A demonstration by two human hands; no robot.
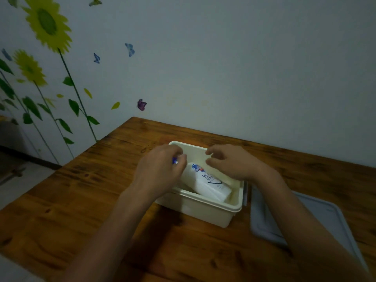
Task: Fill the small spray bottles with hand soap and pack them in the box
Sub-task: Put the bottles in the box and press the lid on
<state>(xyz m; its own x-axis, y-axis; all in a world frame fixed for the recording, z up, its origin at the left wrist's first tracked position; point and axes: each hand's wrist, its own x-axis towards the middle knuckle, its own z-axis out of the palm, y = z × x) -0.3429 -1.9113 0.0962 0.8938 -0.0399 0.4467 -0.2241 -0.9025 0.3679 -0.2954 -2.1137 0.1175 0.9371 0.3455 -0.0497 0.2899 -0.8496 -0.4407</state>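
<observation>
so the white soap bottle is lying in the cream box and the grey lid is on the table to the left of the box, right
Not quite. The head view shows the grey lid on the table to the right of the cream box, not the left. The white soap bottle does lie in the box.

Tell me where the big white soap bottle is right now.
In the head view the white soap bottle lies tilted inside the cream box at table centre, between the left hand and the right hand, left of the grey lid.
</observation>
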